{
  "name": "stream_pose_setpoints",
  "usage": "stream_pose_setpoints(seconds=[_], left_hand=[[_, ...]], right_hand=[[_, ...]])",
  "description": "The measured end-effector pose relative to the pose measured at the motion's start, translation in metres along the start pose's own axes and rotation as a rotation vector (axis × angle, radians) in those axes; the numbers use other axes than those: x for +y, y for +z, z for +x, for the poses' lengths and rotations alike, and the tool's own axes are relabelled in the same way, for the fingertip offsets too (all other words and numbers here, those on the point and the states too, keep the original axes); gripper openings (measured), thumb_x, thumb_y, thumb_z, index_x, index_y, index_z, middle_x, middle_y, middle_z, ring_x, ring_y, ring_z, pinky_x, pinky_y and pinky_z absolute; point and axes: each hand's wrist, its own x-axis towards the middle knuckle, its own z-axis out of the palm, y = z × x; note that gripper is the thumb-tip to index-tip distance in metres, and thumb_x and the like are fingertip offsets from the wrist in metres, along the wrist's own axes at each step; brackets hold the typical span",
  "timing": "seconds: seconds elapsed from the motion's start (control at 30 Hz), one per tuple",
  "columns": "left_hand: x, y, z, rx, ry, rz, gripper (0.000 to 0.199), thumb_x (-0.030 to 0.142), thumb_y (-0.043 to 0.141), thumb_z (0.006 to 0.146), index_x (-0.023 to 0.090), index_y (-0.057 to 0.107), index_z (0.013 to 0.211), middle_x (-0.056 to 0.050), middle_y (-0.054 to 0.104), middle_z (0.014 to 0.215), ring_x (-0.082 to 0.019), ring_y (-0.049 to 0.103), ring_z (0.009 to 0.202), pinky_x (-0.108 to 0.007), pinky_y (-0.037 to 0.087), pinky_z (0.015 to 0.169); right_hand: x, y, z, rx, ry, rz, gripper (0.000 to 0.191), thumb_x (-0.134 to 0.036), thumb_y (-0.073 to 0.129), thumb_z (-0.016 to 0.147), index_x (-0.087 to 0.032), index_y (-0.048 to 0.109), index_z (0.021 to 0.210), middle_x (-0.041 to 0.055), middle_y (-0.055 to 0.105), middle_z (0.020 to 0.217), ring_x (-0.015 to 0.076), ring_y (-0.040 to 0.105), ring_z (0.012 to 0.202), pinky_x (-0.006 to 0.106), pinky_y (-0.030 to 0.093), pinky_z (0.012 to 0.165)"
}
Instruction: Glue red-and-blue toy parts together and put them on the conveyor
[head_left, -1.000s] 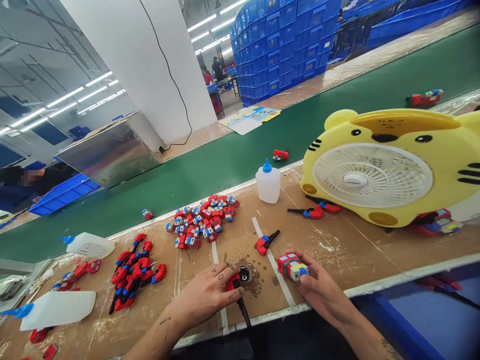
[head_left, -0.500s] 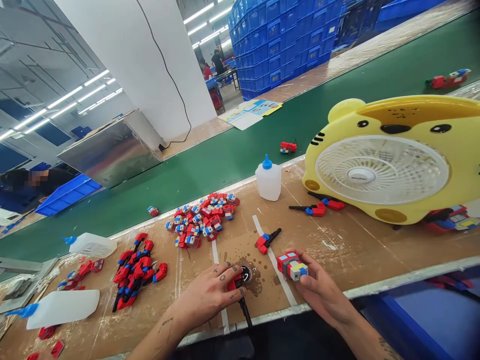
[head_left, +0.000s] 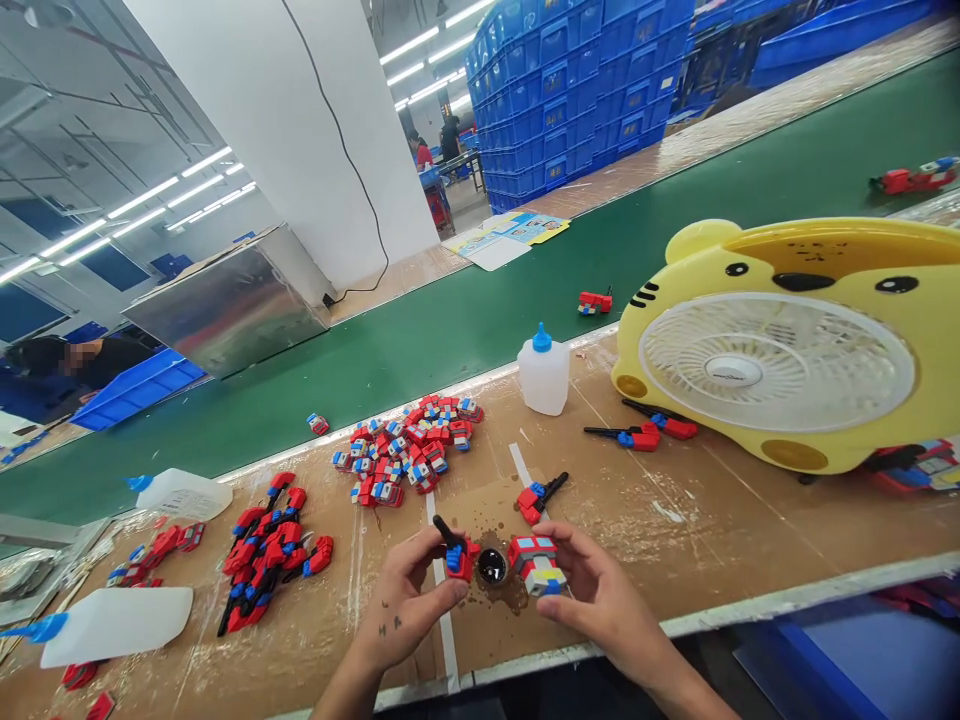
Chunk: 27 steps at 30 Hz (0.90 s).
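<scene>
Between thumb and fingers, my left hand (head_left: 411, 598) grips a red and blue toy part with a black rod (head_left: 456, 558), its rod pointing up. Opposite, my right hand (head_left: 600, 590) pinches a red, white and blue toy block (head_left: 537, 564) with a yellow patch. The two pieces are apart. Between them on the table sits a small round cup of dark liquid (head_left: 492, 567), with wet spots around it. Just beyond my right hand lies another red and blue part with a black rod (head_left: 540, 497).
A heap of red, white and blue blocks (head_left: 409, 450) and a pile of red-black parts (head_left: 270, 550) lie left. A white squeeze bottle (head_left: 544, 375) stands before the green conveyor (head_left: 450, 320). A yellow animal-shaped fan (head_left: 780, 350) occupies the right. Two bottles (head_left: 120, 625) lie at left.
My left hand has lifted its part from over the cup and turned it, rod now upward. My right hand has brought the block leftward, closer to the cup.
</scene>
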Motion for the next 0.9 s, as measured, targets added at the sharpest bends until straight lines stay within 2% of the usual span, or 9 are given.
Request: stream_pose_setpoints(seconds=[0.07,0.17,0.27,0.33,0.5,0.57,0.7,0.8,0.9], left_hand=[[-0.001,0.008,-0.002,0.050,-0.039,-0.131,0.043,0.032,0.078,0.081,0.018,0.068,0.121,-0.012,0.070,0.117,-0.029,0.065,0.111,-0.038,0.051,0.099],[-0.001,0.018,-0.002,0.077,-0.009,-0.241,0.042,0.030,0.080,0.079,0.020,0.070,0.119,-0.010,0.070,0.116,-0.027,0.065,0.110,-0.035,0.051,0.098],[0.001,0.023,0.001,0.073,0.049,-0.252,0.040,0.029,0.079,0.080,0.023,0.071,0.119,-0.009,0.068,0.117,-0.026,0.065,0.110,-0.033,0.052,0.096],[0.002,0.023,0.002,0.080,0.071,-0.179,0.039,0.031,0.078,0.081,0.023,0.072,0.119,-0.010,0.068,0.118,-0.026,0.064,0.110,-0.033,0.052,0.096],[-0.001,0.034,-0.001,0.132,0.024,0.009,0.035,0.031,0.070,0.087,0.023,0.071,0.122,-0.010,0.071,0.114,-0.027,0.066,0.107,-0.037,0.052,0.097],[-0.002,0.048,-0.001,0.193,0.002,-0.068,0.040,0.031,0.069,0.088,0.021,0.067,0.127,-0.012,0.070,0.120,-0.029,0.066,0.111,-0.038,0.052,0.099],[-0.001,0.079,0.007,0.405,-0.029,-0.277,0.073,0.029,0.080,0.075,0.017,0.050,0.140,-0.016,0.060,0.137,-0.032,0.057,0.127,-0.037,0.048,0.106],[0.002,0.085,0.015,0.498,-0.059,-0.241,0.082,0.025,0.079,0.073,0.018,0.040,0.145,-0.016,0.054,0.141,-0.031,0.052,0.132,-0.039,0.045,0.109],[0.003,0.071,0.025,0.513,-0.026,-0.118,0.085,0.024,0.081,0.071,0.020,0.039,0.146,-0.016,0.053,0.141,-0.032,0.052,0.130,-0.040,0.043,0.109]], right_hand=[[-0.002,0.007,0.004,0.002,-0.012,-0.043,0.058,-0.028,0.090,0.066,-0.026,0.060,0.116,0.0095,0.071,0.116,0.0295,0.065,0.110,0.043,0.052,0.093],[-0.007,0.016,0.007,0.003,-0.046,-0.115,0.056,-0.028,0.089,0.067,-0.027,0.060,0.115,0.0085,0.071,0.115,0.0296,0.065,0.110,0.045,0.050,0.097],[-0.011,0.019,0.007,0.001,-0.075,-0.265,0.053,-0.029,0.087,0.068,-0.028,0.061,0.115,0.0078,0.070,0.116,0.0304,0.065,0.110,0.044,0.051,0.097],[-0.013,0.018,0.006,-0.005,-0.123,-0.458,0.050,-0.031,0.085,0.070,-0.028,0.063,0.115,0.0084,0.069,0.119,0.0321,0.064,0.112,0.044,0.051,0.097],[-0.016,0.017,0.007,0.010,-0.385,-0.908,0.046,-0.033,0.081,0.076,-0.033,0.062,0.118,0.0060,0.071,0.120,0.0325,0.065,0.111,0.043,0.054,0.093],[-0.014,0.023,0.011,0.047,-0.540,-0.982,0.047,-0.029,0.076,0.081,-0.034,0.058,0.124,0.0062,0.071,0.118,0.0312,0.066,0.110,0.042,0.054,0.092],[-0.012,0.048,0.021,0.132,-0.859,-1.049,0.040,-0.015,0.061,0.089,-0.030,0.056,0.126,0.0100,0.069,0.110,0.0293,0.065,0.103,0.045,0.054,0.090],[-0.011,0.065,0.031,0.212,-0.949,-1.050,0.041,-0.007,0.057,0.088,-0.028,0.058,0.123,0.0108,0.066,0.106,0.0277,0.064,0.099,0.043,0.054,0.086],[-0.011,0.071,0.041,0.174,-0.928,-1.019,0.045,-0.007,0.059,0.087,-0.028,0.057,0.127,0.0116,0.064,0.111,0.0294,0.062,0.104,0.044,0.054,0.088]])
